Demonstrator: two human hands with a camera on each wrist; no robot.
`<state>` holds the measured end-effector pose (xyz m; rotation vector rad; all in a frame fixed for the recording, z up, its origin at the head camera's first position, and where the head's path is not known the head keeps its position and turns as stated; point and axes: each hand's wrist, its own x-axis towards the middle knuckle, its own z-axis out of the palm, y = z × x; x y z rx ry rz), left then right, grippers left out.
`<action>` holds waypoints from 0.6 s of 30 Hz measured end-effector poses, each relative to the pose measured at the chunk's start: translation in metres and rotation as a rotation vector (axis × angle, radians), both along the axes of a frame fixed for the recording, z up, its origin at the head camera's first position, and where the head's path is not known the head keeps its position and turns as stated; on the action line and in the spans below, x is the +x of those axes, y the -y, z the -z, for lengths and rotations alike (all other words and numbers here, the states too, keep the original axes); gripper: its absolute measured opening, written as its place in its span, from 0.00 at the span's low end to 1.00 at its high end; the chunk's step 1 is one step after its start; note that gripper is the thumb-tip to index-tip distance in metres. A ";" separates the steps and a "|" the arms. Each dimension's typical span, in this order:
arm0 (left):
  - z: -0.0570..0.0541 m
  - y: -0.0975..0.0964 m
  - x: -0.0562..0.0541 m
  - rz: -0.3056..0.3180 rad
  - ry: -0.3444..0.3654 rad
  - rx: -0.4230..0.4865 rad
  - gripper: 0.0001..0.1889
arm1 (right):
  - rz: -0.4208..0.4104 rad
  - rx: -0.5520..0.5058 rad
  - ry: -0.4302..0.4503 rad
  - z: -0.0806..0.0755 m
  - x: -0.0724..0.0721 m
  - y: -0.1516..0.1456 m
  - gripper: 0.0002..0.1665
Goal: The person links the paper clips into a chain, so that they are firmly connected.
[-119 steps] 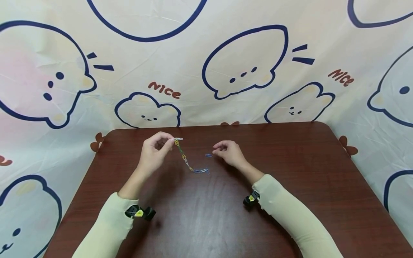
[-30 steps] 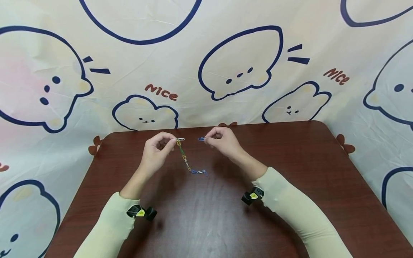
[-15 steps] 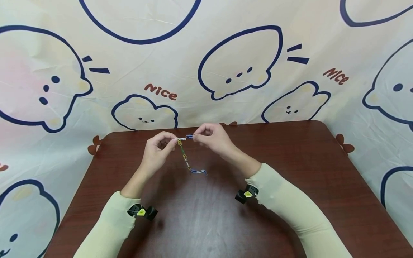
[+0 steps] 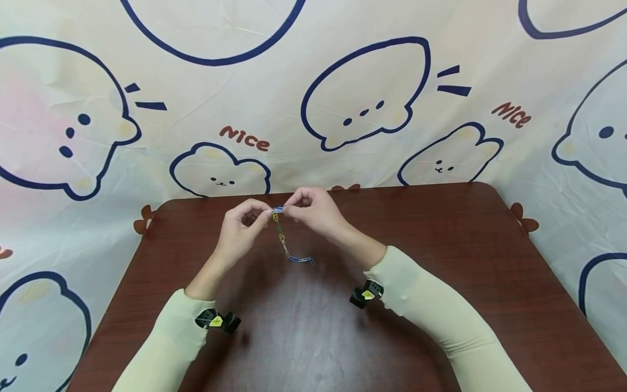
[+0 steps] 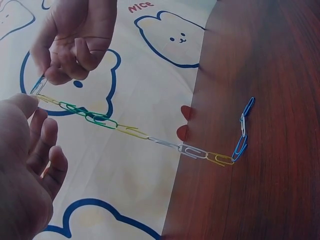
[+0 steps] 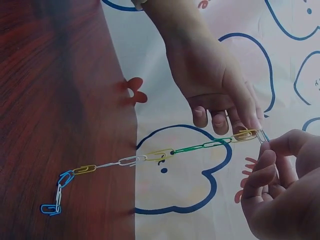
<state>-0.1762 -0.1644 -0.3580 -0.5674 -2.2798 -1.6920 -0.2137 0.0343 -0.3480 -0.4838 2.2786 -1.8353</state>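
My left hand pinches a white paper clip at the upper end of a paper clip chain. Between the thumb and finger of my right hand is a blue paper clip, lying against the white one. Whether the two clips are linked cannot be seen. Yellow, green, white and blue links hang down from the left fingertips, and the blue-and-white tail of the chain lies on the table. Fingertips cover parts of both held clips.
A dark reddish-brown wooden table spreads under both arms. Behind it and at its sides hangs a pale cloth printed with cartoon animals. Each wrist carries a small black camera, the left camera and the right camera.
My right hand has picked the blue paper clip up from the table, lifted it and moved it left to meet the white clip. The left hand has stayed nearly in place.
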 end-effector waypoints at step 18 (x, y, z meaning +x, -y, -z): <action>-0.002 0.000 0.002 -0.004 -0.021 -0.044 0.04 | -0.045 0.083 0.063 0.001 0.000 -0.013 0.07</action>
